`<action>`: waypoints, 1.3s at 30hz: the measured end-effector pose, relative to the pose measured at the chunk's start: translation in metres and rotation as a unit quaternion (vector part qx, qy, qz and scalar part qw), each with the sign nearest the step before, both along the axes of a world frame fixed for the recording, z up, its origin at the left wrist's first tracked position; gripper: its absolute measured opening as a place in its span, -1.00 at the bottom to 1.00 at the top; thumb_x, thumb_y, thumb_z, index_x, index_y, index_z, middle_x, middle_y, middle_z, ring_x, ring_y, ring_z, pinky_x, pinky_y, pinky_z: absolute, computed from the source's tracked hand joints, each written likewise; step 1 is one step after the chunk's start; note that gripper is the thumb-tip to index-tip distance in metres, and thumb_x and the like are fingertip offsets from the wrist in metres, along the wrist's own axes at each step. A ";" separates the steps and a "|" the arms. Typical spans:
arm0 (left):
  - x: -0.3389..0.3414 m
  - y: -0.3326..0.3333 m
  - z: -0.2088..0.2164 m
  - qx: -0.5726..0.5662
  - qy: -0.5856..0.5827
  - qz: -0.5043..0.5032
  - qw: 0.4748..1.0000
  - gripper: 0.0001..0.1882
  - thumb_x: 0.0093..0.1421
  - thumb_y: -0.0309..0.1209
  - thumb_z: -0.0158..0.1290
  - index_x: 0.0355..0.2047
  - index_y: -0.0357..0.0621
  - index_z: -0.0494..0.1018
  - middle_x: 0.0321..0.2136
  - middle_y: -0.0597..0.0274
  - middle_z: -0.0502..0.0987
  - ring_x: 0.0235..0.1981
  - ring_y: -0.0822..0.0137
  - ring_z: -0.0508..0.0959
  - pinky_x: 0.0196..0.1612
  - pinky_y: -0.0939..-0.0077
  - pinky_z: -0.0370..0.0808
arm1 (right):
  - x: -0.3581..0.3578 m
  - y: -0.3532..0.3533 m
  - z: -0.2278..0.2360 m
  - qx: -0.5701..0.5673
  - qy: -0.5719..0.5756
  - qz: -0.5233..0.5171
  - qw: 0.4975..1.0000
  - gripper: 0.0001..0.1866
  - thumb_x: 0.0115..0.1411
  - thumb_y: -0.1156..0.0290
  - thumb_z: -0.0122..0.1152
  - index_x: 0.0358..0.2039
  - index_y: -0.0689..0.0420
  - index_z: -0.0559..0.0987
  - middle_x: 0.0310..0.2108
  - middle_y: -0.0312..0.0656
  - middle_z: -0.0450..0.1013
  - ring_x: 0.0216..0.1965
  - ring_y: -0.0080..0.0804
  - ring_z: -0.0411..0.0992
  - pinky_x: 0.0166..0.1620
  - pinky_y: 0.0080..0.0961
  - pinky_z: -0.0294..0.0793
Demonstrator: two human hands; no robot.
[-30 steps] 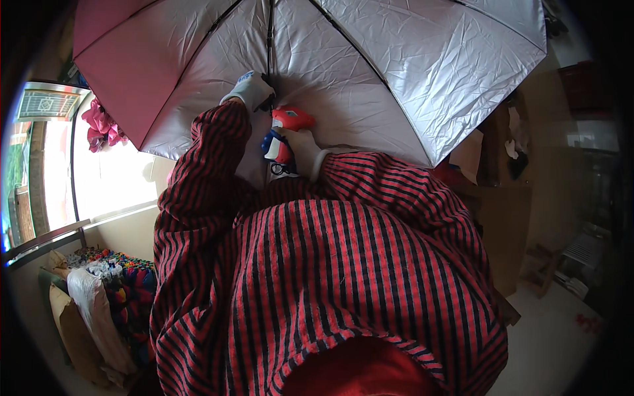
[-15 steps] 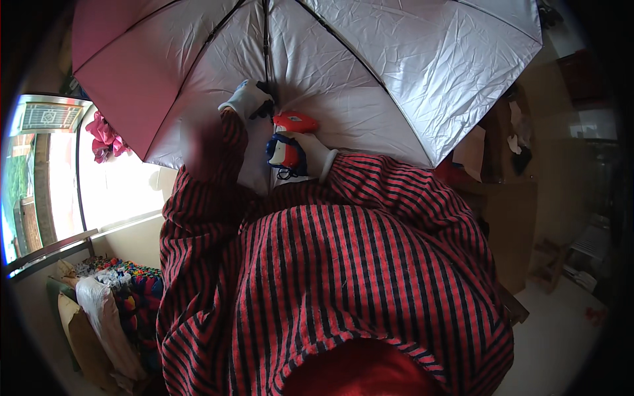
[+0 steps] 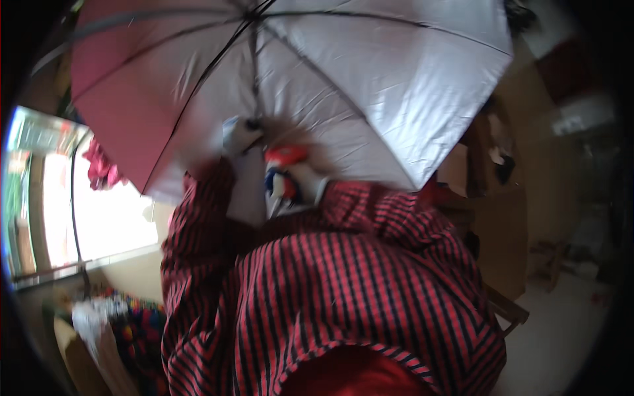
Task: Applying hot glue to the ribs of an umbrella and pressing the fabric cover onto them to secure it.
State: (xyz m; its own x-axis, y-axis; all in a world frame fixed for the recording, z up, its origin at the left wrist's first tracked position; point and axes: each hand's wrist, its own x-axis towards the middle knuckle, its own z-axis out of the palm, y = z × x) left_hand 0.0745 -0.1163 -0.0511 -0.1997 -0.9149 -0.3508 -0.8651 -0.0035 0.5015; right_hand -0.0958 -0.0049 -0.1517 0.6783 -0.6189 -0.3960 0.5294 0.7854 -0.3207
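Note:
An open umbrella (image 3: 389, 72), pink at its left and silvery over the rest, spreads in front of me with its inside, dark ribs and hub showing. My left hand (image 3: 242, 135), in a white glove with dark fingertips, is closed at the rib running down from the hub; blur hides the exact grip. Beside it on the right, my gloved right hand (image 3: 302, 181) wraps its dark blue fingers round a red hand tool (image 3: 287, 155). The tool's red head sticks out above the fingers, close to the canopy; its exact kind cannot be made out.
A bright window (image 3: 105, 211) is on the left, with a pink cloth bundle (image 3: 102, 166) hanging by it. Below lie a pale rolled cloth (image 3: 99, 330) and colourful fabric (image 3: 142, 330). Brown wooden furniture (image 3: 502, 231) stands at the right.
The whole view has shifted and blurred, and the umbrella's hub now shows at the top. Both hands and the red tool appear lower in the picture, their holds seemingly the same.

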 end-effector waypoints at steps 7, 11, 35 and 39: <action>0.032 -0.005 0.050 -0.129 0.107 0.155 0.973 -0.72 0.15 -0.24 0.05 -0.40 -0.23 0.54 -0.67 0.22 0.51 -0.75 0.43 0.43 -0.73 0.52 0.30 | -0.047 0.001 0.070 -0.091 0.315 -0.081 0.941 -0.76 0.21 0.27 0.09 -0.22 0.17 0.48 -0.48 -0.23 0.49 -0.52 -0.39 0.48 -0.45 -0.39 0.52; 0.030 -0.011 0.052 -0.107 0.245 0.225 0.937 -0.69 0.18 -0.21 0.04 -0.35 -0.26 0.52 -0.61 0.21 0.54 -0.76 0.44 0.42 -0.74 0.56 0.25 | -0.134 0.037 0.123 -0.224 0.209 -0.191 0.933 -0.58 0.21 0.23 0.11 -0.03 0.26 0.40 -0.37 -0.17 0.49 -0.46 -0.39 0.49 -0.37 -0.40 0.53; -0.002 -0.222 0.103 0.652 0.597 0.422 0.203 -0.36 0.14 0.01 -0.13 0.14 -0.10 0.28 -0.10 0.22 0.49 -0.51 0.43 0.37 -0.51 0.53 0.29 | -0.339 0.113 -0.143 -0.176 0.937 -0.058 0.295 -0.49 0.01 0.23 0.09 -0.01 0.14 0.38 -0.27 0.04 0.43 -0.21 0.03 0.40 -0.18 0.07 0.32; 0.010 -0.232 0.110 0.540 0.278 0.495 -0.621 -0.50 0.12 -0.42 -0.13 0.12 -0.12 0.29 -0.06 0.03 0.47 -0.13 0.13 0.48 -0.03 0.34 0.42 | -0.357 0.112 -0.210 -0.252 0.926 -0.158 0.231 -0.50 0.03 0.27 0.08 0.02 0.09 0.38 -0.34 -0.06 0.41 -0.20 -0.05 0.40 -0.27 0.13 0.27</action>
State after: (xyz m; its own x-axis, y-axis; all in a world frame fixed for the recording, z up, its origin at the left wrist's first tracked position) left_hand 0.0843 -0.3486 0.0585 -0.9751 -0.2008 0.0942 -0.2147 0.7474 -0.6288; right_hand -0.4530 0.1070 -0.3622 -0.4770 -0.8053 0.3520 -0.8779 0.4172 -0.2351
